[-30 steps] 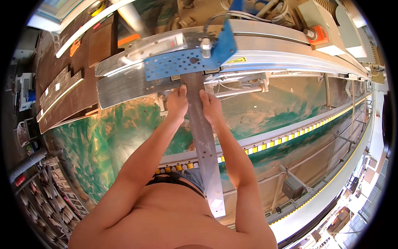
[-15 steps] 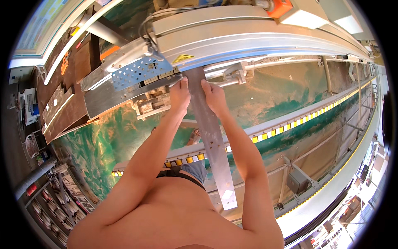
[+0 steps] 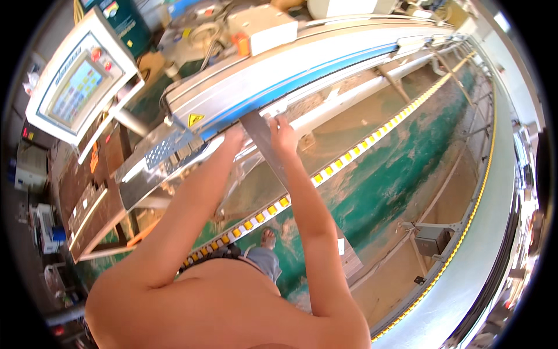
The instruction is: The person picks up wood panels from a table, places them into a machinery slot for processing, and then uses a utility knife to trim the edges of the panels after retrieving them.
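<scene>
Both hands hold a long grey strip at the machine's edge.

The strip [image 3: 264,139] runs from the machine body [image 3: 279,81] at 12 o'clock down toward 5 o'clock, passing between the two hands. The left hand [image 3: 234,138] presses its 9 o'clock edge, fingers curled against it; the right hand [image 3: 283,128] grips the 3 o'clock edge, fingers wrapped over it. Both forearms stretch straight up from the lower edge. A control panel [image 3: 78,81] stands at 10 o'clock.

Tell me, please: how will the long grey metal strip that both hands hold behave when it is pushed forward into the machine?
The metal strip looks flat, thin and straight, so it is probably stiff along its length, though it may flex slightly. Its smooth, shiny face could be slippery, which may be why the left hand and right hand hold it on both sides.
</scene>
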A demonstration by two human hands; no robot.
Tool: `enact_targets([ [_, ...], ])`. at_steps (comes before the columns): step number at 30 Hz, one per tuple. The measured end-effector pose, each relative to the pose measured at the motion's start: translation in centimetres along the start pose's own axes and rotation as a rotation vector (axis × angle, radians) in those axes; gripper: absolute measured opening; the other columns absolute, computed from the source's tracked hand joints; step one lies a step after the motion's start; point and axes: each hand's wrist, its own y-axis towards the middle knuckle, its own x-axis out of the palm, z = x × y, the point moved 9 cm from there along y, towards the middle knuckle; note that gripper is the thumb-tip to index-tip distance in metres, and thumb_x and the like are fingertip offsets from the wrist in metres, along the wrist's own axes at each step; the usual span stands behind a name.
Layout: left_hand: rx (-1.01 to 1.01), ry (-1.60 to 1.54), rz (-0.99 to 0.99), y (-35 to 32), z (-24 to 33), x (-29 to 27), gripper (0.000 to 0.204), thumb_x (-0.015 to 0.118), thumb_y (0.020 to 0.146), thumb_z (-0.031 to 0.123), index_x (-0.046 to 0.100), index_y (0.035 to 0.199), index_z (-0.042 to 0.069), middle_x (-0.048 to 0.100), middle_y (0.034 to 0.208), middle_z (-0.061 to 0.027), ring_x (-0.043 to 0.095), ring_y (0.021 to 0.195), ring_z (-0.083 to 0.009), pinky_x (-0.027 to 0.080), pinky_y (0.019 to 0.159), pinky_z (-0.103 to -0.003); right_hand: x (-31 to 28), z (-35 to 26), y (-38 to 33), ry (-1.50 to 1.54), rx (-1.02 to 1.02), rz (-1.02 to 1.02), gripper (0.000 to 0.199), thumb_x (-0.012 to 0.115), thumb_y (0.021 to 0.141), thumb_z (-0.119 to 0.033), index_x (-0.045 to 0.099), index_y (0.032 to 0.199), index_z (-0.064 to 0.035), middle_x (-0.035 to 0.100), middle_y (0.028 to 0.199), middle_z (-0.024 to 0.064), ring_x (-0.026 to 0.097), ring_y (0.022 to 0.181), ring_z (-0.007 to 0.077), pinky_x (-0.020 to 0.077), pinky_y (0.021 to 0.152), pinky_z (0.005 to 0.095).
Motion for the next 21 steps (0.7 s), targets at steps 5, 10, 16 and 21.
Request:
enact_targets([
  [5,-0.486,-0.218,-0.26,-15.8,4.0,13.7,0.02,0.052,0.088,0.021,0.059,0.075,0.007,0.056,0.065,-0.001,0.053,0.057,-0.011,0.042,0.052,-0.027,-16.8,7.1,-17.3,0.141,0.12,0.354,0.02,0.051,0.091,-0.018,0.058,0.084,-0.0003,0.055,0.069,0.012,0.052,0.06,0.0195,0.0433,0.058,0.0323],
  [10,-0.551,0.236,-0.502,-28.4,2.9,9.9,0.034,0.063,0.086,0.032,0.064,0.095,0.0,0.065,0.078,-0.0076,0.061,0.072,-0.0149,0.05,0.066,-0.027,-11.7,12.3,-35.7,0.459,0.58,0.58,0.02,0.049,0.092,-0.016,0.059,0.09,0.0001,0.062,0.067,0.0078,0.054,0.053,0.0125,0.0439,0.049,0.0264],
  [16,0.562,0.241,-0.87,-38.4,22.7,14.4,0.043,0.075,0.073,0.021,0.061,0.11,0.005,0.066,0.1,-0.0108,0.061,0.097,-0.0217,0.049,0.08,-0.032,3.2,17.3,-44.8,0.205,0.745,0.122,0.019,0.05,0.091,-0.016,0.058,0.097,-0.0004,0.065,0.077,0.01,0.058,0.055,0.0148,0.0458,0.049,0.0268],
  [21,0.482,-0.735,-1.716,-57.5,37.4,10.3,0.017,0.065,0.082,0.019,0.063,0.086,0.003,0.062,0.087,-0.009,0.058,0.085,-0.019,0.046,0.074,-0.032,9.0,14.6,-51.6,0.14,0.898,0.013,0.019,0.05,0.091,-0.016,0.058,0.098,-0.0005,0.065,0.078,0.0101,0.058,0.056,0.0148,0.0457,0.049,0.0267],
])
